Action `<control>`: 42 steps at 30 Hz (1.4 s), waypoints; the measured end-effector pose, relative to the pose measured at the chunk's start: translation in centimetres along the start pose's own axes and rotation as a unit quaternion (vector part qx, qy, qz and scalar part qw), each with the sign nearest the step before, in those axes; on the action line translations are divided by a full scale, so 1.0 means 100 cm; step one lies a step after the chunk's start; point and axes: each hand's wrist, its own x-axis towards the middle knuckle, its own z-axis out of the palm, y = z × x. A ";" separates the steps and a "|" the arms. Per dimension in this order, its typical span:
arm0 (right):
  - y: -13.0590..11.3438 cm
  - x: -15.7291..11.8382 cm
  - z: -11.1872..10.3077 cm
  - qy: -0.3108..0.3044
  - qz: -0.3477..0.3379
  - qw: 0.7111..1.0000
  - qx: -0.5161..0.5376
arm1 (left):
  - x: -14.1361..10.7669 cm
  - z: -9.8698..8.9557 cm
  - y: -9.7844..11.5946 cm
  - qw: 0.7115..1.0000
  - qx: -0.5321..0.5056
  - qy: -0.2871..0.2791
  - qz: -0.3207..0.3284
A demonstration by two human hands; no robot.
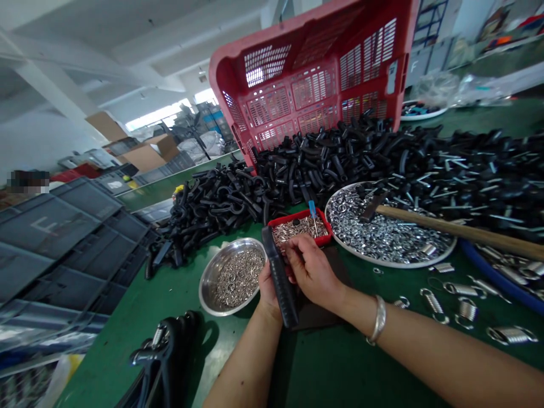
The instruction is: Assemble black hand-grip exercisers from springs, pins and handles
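My left hand (268,290) is wrapped round a long black plastic handle (281,280), which stands tilted in front of me. My right hand (317,272) is closed in a pinch against the handle's right side; what its fingertips hold is hidden. Just beyond the hands lies a red tray (323,240) of small metal pins, with a blue-handled screwdriver (312,209) in it. A steel bowl (205,290) of tiny metal parts stands left of my left hand. Under the right hand there is a dark flat pad (317,317) on the green table.
A white plate (395,264) of small metal pieces holds a wooden-handled hammer (459,229). Loose springs (465,311) lie at right. Black parts (229,198) are heaped before a tipped red crate (314,51). Assembled black clamps (168,357) lie front left, near grey crates (55,238).
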 end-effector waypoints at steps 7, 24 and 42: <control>0.014 -0.002 -0.017 -0.025 0.074 0.997 0.007 | -0.008 0.022 0.009 0.983 -0.173 -0.034 0.050; 0.039 -0.022 -0.099 -0.319 0.357 0.877 0.043 | -0.009 0.031 0.021 0.978 0.196 -0.068 0.007; 0.046 -0.033 -0.099 -0.326 -0.090 0.905 -0.258 | -0.004 0.032 0.019 0.734 0.665 0.108 0.086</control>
